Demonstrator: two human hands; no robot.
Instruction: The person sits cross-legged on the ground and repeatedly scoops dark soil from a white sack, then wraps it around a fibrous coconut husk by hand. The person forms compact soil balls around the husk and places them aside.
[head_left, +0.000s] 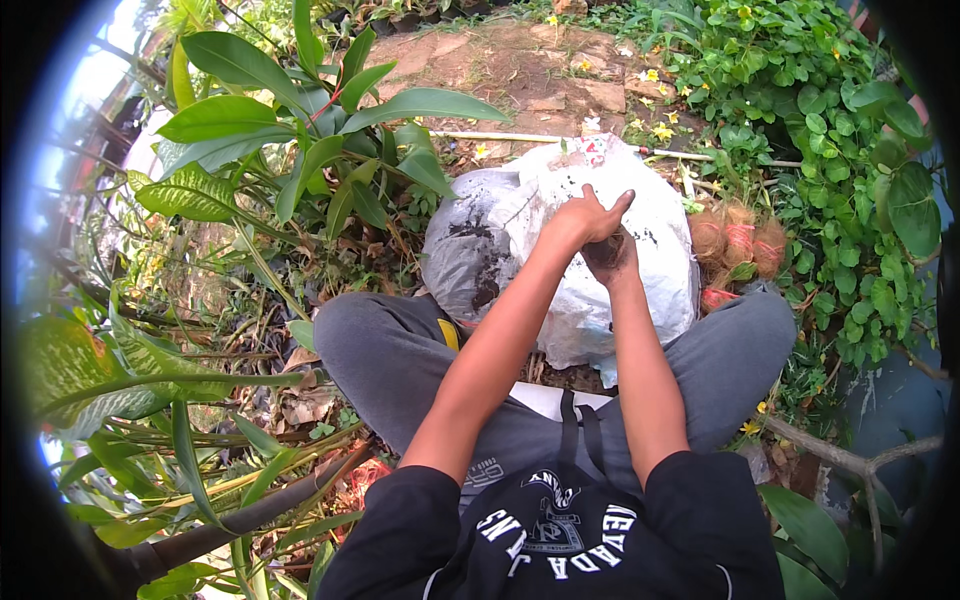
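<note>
My right hand (611, 259) is turned palm up over a large white plastic sack (652, 202), cupping a dark brown fibrous clump (613, 244) that looks like soil and fibre. Across it reaches my left hand (589, 219), thumb and a finger spread; its other fingers are hidden, so its grip does not show. Dark soil crumbs are scattered over the sack and a grey plastic bag (465, 232) beside it on the left. Right of the sack lie several brown fibre balls (739, 240) tied with pink-red string.
My crossed legs (390, 352) flank the sack. Broad-leaved plants (247, 127) crowd the left, leafy vines (832, 225) the right. A thin pole (495, 136) lies behind the sack, before stone paving (525, 67). A bare branch (825, 450) is near my right knee.
</note>
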